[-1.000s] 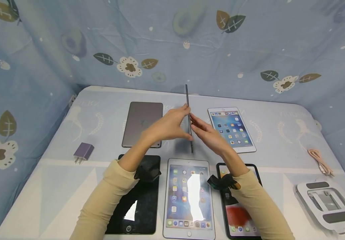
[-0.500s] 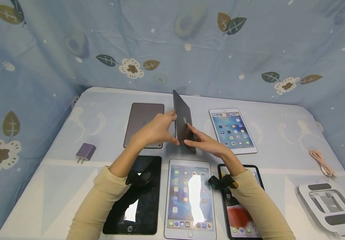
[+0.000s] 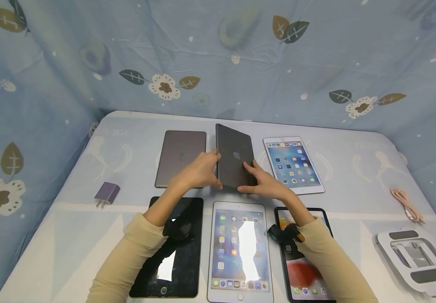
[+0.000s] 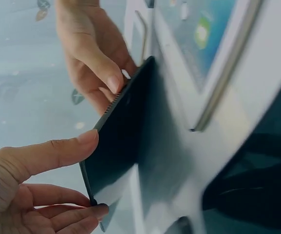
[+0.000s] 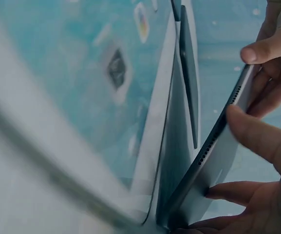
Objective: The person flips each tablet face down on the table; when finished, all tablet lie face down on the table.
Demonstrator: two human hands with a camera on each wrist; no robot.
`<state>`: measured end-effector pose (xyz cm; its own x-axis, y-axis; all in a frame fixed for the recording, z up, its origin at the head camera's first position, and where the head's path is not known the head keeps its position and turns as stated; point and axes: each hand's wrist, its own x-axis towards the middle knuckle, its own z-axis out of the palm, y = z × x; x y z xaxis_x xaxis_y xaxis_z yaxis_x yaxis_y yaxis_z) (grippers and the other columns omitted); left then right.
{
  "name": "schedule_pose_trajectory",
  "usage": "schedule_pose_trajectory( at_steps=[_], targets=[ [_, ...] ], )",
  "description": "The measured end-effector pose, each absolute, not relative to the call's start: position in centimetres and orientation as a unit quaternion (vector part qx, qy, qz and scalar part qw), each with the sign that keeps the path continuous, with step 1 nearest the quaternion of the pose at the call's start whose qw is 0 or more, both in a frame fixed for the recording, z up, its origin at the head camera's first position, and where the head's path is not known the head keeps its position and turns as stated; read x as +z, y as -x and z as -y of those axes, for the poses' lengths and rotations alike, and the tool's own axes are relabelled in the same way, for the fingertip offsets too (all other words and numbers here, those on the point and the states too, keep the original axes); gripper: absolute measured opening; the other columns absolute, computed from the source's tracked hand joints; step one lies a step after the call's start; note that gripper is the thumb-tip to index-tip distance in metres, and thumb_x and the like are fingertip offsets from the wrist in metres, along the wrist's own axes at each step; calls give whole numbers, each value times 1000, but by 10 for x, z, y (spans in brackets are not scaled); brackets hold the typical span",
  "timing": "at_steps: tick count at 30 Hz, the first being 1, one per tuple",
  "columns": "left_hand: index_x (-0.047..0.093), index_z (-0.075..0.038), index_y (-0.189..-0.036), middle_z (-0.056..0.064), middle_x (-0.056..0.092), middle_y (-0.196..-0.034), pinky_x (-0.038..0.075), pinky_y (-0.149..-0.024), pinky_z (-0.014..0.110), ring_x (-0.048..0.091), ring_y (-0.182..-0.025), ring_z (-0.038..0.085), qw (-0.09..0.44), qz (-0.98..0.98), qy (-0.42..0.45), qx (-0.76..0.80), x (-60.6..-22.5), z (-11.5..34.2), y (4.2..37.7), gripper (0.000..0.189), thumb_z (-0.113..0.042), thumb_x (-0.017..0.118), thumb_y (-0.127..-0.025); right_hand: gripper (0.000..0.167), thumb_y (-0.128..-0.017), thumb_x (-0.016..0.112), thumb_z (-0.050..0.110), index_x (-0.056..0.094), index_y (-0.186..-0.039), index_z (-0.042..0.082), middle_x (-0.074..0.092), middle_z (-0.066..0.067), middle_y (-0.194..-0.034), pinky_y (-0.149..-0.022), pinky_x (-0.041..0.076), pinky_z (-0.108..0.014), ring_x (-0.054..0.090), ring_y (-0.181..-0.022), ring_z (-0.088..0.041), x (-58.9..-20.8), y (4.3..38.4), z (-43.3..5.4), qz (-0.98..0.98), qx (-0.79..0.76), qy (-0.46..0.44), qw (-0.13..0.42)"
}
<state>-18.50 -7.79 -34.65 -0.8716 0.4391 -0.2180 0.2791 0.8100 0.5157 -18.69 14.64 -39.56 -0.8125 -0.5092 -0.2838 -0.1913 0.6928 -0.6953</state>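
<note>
In the head view, a dark grey tablet (image 3: 236,145) with an apple mark stands tilted above the table, its back towards me. My left hand (image 3: 196,170) pinches its left edge between thumb and fingers. My right hand (image 3: 265,184) lies against the lower right of the back, fingers spread. The right wrist view has that thumb (image 5: 257,134) on the edge beside the speaker holes, and a fingertip on the back. From the left wrist, the tablet's dark screen side (image 4: 121,139) is visible. Another grey tablet (image 3: 180,149) lies face down just left of it.
A lit white tablet (image 3: 293,164) lies at back right. In front are a black tablet (image 3: 181,269), a larger white tablet (image 3: 240,248) and a black-edged one (image 3: 303,273) under my right forearm. A purple charger (image 3: 107,192) is left; a cable (image 3: 406,205) and white stand (image 3: 416,259) are right.
The held tablet has turned from edge-on to showing its back, its top dropping lower. My left hand has shifted slightly left and down; my right hand has moved down and right along the back.
</note>
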Motion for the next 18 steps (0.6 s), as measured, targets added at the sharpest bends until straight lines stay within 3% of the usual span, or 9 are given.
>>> schedule_pose_trajectory(
  at_steps=[4, 7, 11, 15, 18],
  targets=[
    [44, 10, -138, 32, 27, -151, 45, -104, 44, 42, -132, 44, 161, -936, -199, 242, -359, 75, 189, 85, -15, 87, -68, 86, -87, 69, 29, 21, -150, -3, 0, -37, -154, -112, 24, -62, 12, -142, -52, -398, 186, -149, -908, -305, 196, 210],
    [54, 9, -126, 33, 33, -148, 52, -92, 40, 58, -114, 38, 166, -936, -199, 239, -366, 72, 191, 72, -12, 88, -66, 85, -86, 71, 27, 25, -149, -5, 3, -38, -153, -112, 26, -61, 15, -142, -51, -400, 186, -149, -919, -284, 190, 195],
    [59, 7, -115, 33, 36, -146, 55, -83, 37, 63, -96, 31, 185, -935, -187, 237, -374, 71, 191, 60, -8, 88, -64, 82, -84, 73, 24, 30, -146, -6, 6, -37, -153, -112, 27, -59, 17, -141, -50, -400, 183, -145, -931, -261, 180, 180],
    [57, 10, -118, 36, 29, -147, 52, -94, 41, 59, -113, 41, 194, -937, -175, 233, -380, 67, 190, 63, -7, 87, -65, 80, -83, 74, 21, 33, -145, -7, 6, -38, -153, -111, 28, -59, 17, -141, -51, -397, 181, -141, -937, -248, 172, 175],
    [52, 15, -126, 37, 23, -149, 46, -102, 43, 45, -129, 46, 195, -939, -167, 231, -383, 64, 190, 72, -8, 86, -67, 79, -83, 74, 20, 33, -145, -7, 5, -38, -153, -111, 28, -59, 17, -141, -51, -397, 182, -140, -939, -243, 167, 175]
  ],
)
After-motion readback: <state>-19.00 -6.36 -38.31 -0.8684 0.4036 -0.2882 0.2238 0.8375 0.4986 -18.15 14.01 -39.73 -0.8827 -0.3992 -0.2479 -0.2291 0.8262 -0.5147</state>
